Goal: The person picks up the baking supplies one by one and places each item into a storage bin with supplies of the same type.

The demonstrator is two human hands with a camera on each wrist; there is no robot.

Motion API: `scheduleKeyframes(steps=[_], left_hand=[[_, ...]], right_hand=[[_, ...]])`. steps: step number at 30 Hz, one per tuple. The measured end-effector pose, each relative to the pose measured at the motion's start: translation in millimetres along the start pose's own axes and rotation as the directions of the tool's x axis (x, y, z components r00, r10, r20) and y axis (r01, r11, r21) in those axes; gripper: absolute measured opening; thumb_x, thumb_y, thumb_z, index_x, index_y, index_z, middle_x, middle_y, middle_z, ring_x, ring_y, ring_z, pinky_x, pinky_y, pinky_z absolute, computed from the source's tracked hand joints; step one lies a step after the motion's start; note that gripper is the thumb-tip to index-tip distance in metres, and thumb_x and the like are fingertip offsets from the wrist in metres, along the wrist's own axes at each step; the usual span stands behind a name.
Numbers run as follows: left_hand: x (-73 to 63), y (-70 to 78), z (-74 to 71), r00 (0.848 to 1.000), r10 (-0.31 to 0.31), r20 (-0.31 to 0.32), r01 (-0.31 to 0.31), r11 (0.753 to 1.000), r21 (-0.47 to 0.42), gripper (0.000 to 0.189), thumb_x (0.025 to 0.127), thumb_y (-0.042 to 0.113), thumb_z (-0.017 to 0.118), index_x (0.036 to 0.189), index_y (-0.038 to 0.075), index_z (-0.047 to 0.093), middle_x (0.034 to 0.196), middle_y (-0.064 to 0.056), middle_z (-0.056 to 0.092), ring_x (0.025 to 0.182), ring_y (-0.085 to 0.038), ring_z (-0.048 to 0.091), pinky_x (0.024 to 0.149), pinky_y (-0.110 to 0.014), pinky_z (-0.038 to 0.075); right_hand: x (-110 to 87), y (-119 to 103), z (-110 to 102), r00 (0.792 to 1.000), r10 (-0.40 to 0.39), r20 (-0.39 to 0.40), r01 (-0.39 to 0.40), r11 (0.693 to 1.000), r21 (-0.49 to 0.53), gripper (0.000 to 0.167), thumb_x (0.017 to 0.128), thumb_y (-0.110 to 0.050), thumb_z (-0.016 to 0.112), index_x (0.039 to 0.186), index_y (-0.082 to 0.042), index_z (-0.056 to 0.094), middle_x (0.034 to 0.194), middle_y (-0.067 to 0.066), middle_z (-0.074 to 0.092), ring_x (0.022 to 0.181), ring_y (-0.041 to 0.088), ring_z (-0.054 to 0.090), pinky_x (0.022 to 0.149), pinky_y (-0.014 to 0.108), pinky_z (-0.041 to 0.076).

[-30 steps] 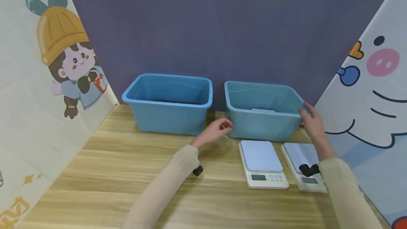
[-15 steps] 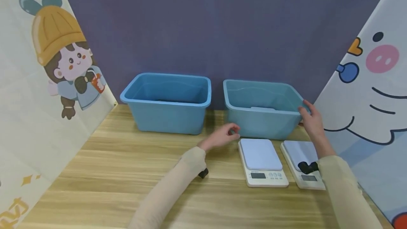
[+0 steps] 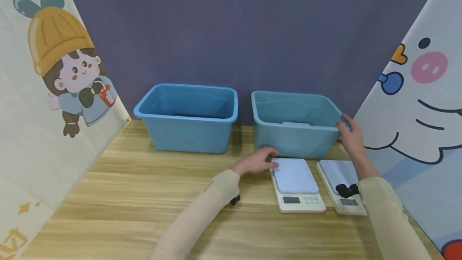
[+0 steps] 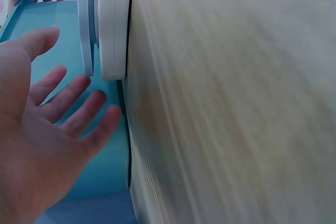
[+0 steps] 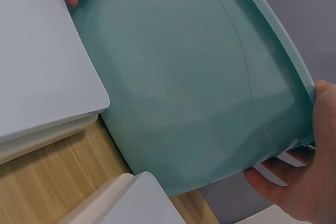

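Note:
At the right end of a teal plastic bin, my right hand grips the rim, thumb at the lip and fingers around the outside in the right wrist view. My left hand is at the far left corner of a white digital kitchen scale, close to the bin's front wall. Its fingers are spread and hold nothing in the left wrist view, fingertips just beside the scale's edge. A second kitchen scale lies to the right, partly covered by my right wrist and sleeve.
A bluer bin stands left of the teal one, with something dark low inside. Both are at the back of the wooden table, against a dark blue backdrop. Printed cartoon panels flank the table.
My left hand has moved right and nearer, from the gap between the bins to the first scale's corner, its fingers opening out. The right hand stays on the teal bin's rim.

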State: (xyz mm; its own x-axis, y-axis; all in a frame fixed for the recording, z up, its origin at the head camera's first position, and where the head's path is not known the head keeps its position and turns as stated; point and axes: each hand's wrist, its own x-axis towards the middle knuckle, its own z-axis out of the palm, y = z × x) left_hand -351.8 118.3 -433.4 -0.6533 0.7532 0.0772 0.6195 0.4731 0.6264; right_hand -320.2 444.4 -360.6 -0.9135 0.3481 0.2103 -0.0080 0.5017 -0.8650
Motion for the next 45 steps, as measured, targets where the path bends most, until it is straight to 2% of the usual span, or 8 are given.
scheduleKeyframes(steps=[12,17,21,25,27,31,36,45], left_hand=[[-2.1,0.6,2.6,0.988,-0.13,0.079,0.119,0.985,0.126,0.08,0.088,0.066,0.06,0.151,0.019,0.042,0.153,-0.003,0.044,0.141,-0.022,0.039,0.113,-0.034,0.037],[-7.0,0.7,1.4,0.98,-0.18,0.083,0.168,0.976,0.136,0.082,0.082,0.072,0.062,0.145,0.02,0.051,0.146,0.0,0.05,0.134,-0.022,0.043,0.108,-0.034,0.041],[-7.9,0.6,0.1,0.984,-0.165,0.07,0.157,0.982,0.107,0.068,0.081,0.07,0.066,0.123,0.017,0.066,0.122,0.002,0.062,0.113,-0.017,0.052,0.094,-0.03,0.046],[-7.5,-0.6,-0.6,0.99,-0.128,0.057,0.124,0.99,0.069,0.05,0.081,0.064,0.07,0.103,0.02,0.07,0.098,0.006,0.064,0.093,-0.012,0.053,0.082,-0.027,0.046],[-7.4,-1.8,-0.3,0.991,-0.119,0.054,0.116,0.992,0.052,0.046,0.08,0.062,0.072,0.1,0.021,0.07,0.093,0.007,0.064,0.087,-0.01,0.053,0.079,-0.025,0.046],[-7.7,-2.1,-0.4,0.99,-0.124,0.059,0.124,0.992,0.01,0.049,0.079,0.057,0.076,0.108,0.018,0.071,0.099,0.006,0.067,0.087,-0.009,0.056,0.077,-0.023,0.047],[-9.6,3.8,-3.5,0.988,-0.141,0.067,0.142,0.99,-0.005,0.07,0.079,0.055,0.077,0.133,0.013,0.061,0.128,0.001,0.063,0.108,-0.008,0.057,0.092,-0.023,0.047],[-11.7,15.7,-10.1,0.997,-0.069,0.045,0.074,0.989,-0.127,0.06,0.079,0.043,0.083,0.125,0.01,0.063,0.119,0.001,0.062,0.104,-0.01,0.055,0.09,-0.021,0.046]], right_hand=[[-1.9,2,4,1.0,-0.005,-0.02,0.005,1.0,0.005,0.063,0.104,-0.042,0.034,0.159,-0.014,0.021,0.163,0.021,0.02,0.132,0.043,0.039,0.064,0.01,0.048],[-2.6,1,5,1.0,-0.006,-0.013,0.006,1.0,0.012,0.063,0.104,-0.041,0.034,0.159,-0.014,0.02,0.163,0.021,0.019,0.133,0.043,0.039,0.064,0.01,0.048],[-3.1,-1,5,1.0,0.007,-0.019,-0.007,1.0,-0.002,0.063,0.104,-0.044,0.033,0.16,-0.016,0.02,0.163,0.02,0.018,0.136,0.044,0.038,0.064,0.009,0.045],[-4.9,-1,6,1.0,0.012,-0.026,-0.012,1.0,-0.011,0.064,0.104,-0.044,0.032,0.16,-0.016,0.019,0.164,0.019,0.018,0.136,0.044,0.038,0.064,0.009,0.044],[-6.1,-1,7,1.0,0.009,-0.027,-0.009,1.0,-0.01,0.063,0.104,-0.043,0.032,0.159,-0.015,0.02,0.163,0.019,0.019,0.136,0.044,0.038,0.064,0.009,0.044],[-7.9,-2,7,1.0,0.012,-0.026,-0.012,1.0,-0.012,0.064,0.104,-0.043,0.032,0.16,-0.015,0.019,0.164,0.019,0.019,0.136,0.044,0.038,0.065,0.01,0.043],[-8.7,-4,7,1.0,0.018,-0.023,-0.018,1.0,-0.014,0.065,0.104,-0.045,0.032,0.16,-0.015,0.018,0.164,0.018,0.018,0.137,0.043,0.038,0.071,0.013,0.043],[-8.2,-2,5,0.999,0.015,-0.03,-0.016,1.0,-0.026,0.064,0.104,-0.045,0.032,0.16,-0.017,0.019,0.164,0.017,0.019,0.135,0.041,0.039,0.085,0.033,0.051]])
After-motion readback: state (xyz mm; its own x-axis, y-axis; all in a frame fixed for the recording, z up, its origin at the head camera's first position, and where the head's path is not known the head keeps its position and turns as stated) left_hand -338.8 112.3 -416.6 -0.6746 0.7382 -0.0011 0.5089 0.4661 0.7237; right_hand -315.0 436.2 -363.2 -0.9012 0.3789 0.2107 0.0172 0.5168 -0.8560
